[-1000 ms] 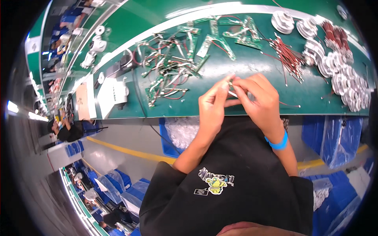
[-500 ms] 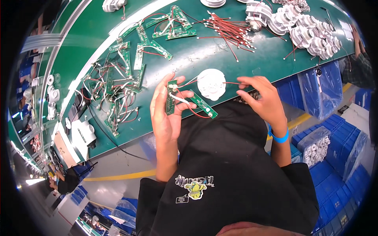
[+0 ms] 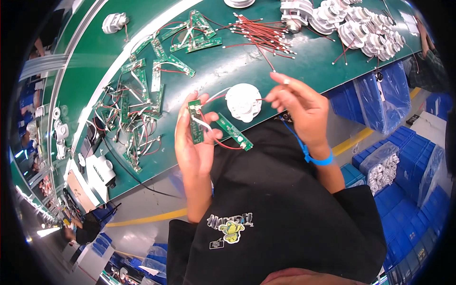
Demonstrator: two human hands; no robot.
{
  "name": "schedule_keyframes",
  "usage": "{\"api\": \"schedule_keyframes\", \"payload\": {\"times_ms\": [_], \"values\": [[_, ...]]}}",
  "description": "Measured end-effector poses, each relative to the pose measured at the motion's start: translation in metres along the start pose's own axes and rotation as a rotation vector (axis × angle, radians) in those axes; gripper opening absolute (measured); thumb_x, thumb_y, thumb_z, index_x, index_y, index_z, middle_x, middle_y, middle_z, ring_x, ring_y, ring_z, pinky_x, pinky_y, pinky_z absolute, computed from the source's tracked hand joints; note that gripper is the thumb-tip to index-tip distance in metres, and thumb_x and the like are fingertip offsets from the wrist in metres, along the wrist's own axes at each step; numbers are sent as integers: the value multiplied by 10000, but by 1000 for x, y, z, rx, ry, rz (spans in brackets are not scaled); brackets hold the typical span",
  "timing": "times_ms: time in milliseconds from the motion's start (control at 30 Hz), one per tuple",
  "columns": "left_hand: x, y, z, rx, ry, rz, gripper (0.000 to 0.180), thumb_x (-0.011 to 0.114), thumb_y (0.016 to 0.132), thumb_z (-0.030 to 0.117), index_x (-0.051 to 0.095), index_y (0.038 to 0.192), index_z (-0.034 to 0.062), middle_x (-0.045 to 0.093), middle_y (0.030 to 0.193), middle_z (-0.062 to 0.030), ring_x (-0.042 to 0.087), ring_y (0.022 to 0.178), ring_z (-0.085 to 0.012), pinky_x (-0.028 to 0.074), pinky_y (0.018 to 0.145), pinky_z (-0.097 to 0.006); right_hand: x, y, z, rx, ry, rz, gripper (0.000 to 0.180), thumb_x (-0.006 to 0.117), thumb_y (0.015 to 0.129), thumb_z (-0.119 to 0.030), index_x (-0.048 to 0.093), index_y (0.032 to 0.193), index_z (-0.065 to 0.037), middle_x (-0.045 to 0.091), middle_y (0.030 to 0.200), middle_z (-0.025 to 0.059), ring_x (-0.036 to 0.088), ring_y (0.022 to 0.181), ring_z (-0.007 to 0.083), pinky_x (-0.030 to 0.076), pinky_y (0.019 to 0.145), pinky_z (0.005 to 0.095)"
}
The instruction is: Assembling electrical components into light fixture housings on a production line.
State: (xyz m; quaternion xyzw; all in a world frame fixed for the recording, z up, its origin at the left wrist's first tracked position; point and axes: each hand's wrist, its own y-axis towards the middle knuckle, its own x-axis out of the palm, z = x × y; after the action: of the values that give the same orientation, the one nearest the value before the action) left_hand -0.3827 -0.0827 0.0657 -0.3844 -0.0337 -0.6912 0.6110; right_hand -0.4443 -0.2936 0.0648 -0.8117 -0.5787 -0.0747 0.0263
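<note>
Left hand point(image 3: 194, 147) fingers pinch green circuit board point(image 3: 195, 127); right hand point(image 3: 301, 107) fingers pinch red wire point(image 3: 262, 99) at 3 o'clock of white round motor point(image 3: 243, 102), over green worktop point(image 3: 304, 61)

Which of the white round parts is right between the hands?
The single white round disc at the table's near edge, wired to the green boards in the left hand; the other discs sit heaped at the far right.

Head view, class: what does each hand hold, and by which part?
Left hand grips a green circuit board around its lower half. Right hand pinches a red wire by its end.
</note>
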Motion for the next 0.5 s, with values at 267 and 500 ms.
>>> {"api": "schedule_keyframes", "payload": {"times_ms": [267, 500], "values": [[7, -2, -5, -70, -48, -35, 445, 421, 1024, 298, 437, 1383, 36, 569, 1278, -129, 553, 628, -124, 451, 455, -263, 26, 2, 12, -115, 12, 23, 173, 629, 903, 19, 627, 1072, 54, 672, 861, 90, 603, 720, 102, 474, 615, 232], [16, -5, -8, -68, -4, -94, 452, 378, 1033, 294, 425, 1369, -5, 589, 1218, -163, 587, 553, -171, 483, 437, -297, 30, 11, 8, -521, -473, -143, 143, 713, 771, 29, 720, 903, -28, 655, 765, 59, 573, 629, 179, 445, 560, 276]]}}
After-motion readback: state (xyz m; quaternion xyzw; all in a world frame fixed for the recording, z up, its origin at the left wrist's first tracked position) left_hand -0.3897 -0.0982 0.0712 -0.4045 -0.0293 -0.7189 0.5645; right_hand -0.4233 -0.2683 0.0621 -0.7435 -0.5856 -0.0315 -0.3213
